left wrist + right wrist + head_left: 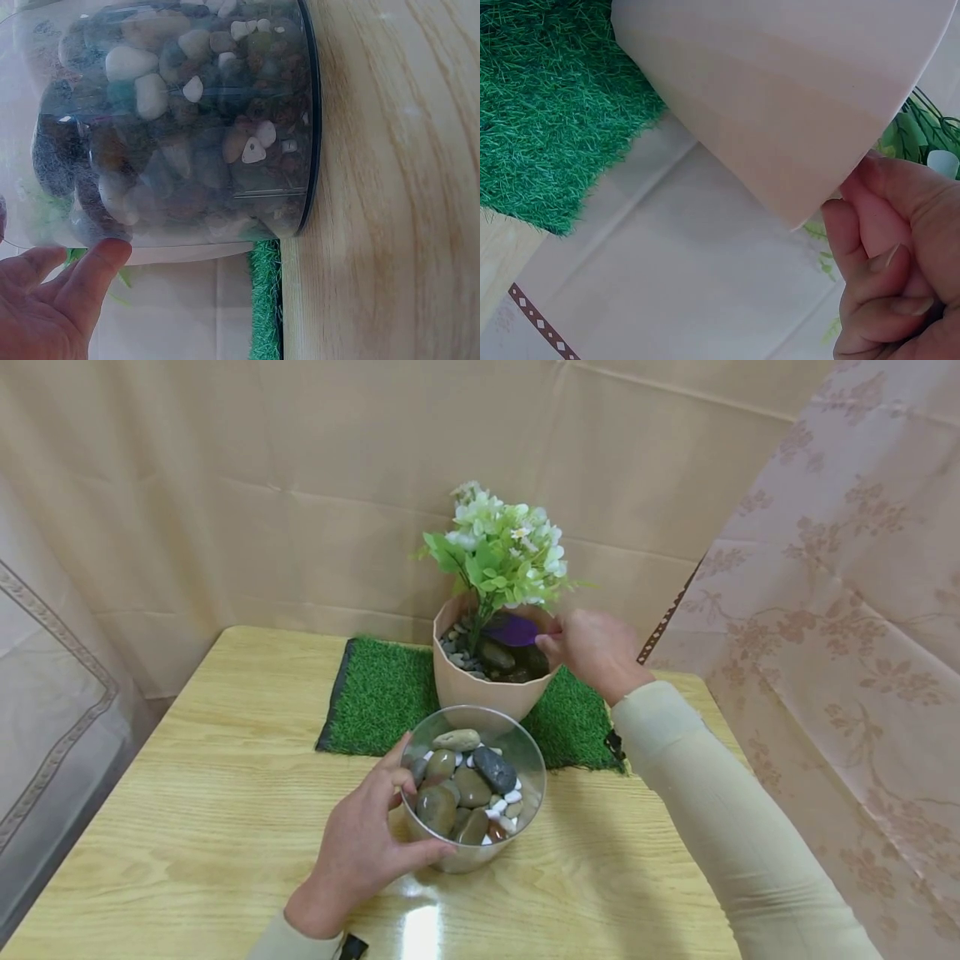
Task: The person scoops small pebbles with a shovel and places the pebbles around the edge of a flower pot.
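Note:
My right hand (pixel 598 647) grips a small shovel by its pink handle (pixel 883 225). The shovel's purple blade (pixel 513 631) is inside the peach flowerpot (pixel 483 693), over the dark stones (pixel 497 654). Beside the blade stands a leafy plant with white flowers (pixel 506 547), among small grey pebbles. My left hand (pixel 367 831) holds the clear round container (pixel 534 760) at its left side, thumb and fingers spread about the rim. Large brown and grey stones (pixel 472 787) and small white ones fill its lower part. In the left wrist view, my fingertips (pixel 112 251) rest against the container's wall.
The flowerpot stands on a green artificial grass mat (pixel 386 693) with a dark edge, at the back of the wooden table (pixel 225 793). A beige curtain (pixel 300 527) hangs behind, and floral cloth (pixel 862 610) hangs on the right.

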`<state>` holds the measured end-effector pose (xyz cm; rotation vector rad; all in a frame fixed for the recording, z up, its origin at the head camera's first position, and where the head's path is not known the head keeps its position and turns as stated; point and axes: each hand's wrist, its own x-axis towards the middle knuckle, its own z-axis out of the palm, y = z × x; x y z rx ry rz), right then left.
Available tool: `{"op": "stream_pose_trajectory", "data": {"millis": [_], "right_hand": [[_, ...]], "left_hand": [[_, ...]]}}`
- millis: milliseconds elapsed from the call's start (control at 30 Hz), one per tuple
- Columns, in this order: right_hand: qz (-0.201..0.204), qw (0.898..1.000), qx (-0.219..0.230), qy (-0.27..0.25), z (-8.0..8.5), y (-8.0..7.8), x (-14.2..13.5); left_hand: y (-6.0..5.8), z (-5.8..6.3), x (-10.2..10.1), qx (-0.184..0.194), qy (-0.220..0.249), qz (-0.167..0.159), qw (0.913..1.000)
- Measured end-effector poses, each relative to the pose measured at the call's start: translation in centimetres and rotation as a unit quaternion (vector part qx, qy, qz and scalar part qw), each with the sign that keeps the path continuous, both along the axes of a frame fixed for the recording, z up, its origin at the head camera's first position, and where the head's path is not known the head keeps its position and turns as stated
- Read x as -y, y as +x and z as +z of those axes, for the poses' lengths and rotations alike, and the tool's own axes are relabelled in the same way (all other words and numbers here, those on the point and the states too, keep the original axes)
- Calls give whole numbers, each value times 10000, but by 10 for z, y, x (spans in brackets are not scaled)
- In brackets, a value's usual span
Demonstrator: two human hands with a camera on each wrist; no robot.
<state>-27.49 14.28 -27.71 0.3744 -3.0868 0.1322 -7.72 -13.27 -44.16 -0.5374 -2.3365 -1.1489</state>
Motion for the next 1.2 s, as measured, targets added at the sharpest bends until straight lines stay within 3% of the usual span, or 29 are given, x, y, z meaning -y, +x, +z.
{"op": "stream_pose_trajectory", "data": {"millis": [567, 1200], "right_hand": [[-230, 9991, 88, 340, 10, 9, -3], [-153, 9990, -148, 399, 16, 15, -5]], "left_hand": [[0, 0, 0, -14, -46, 36, 10000], [1, 1, 0, 15, -32, 36, 10000]]}}
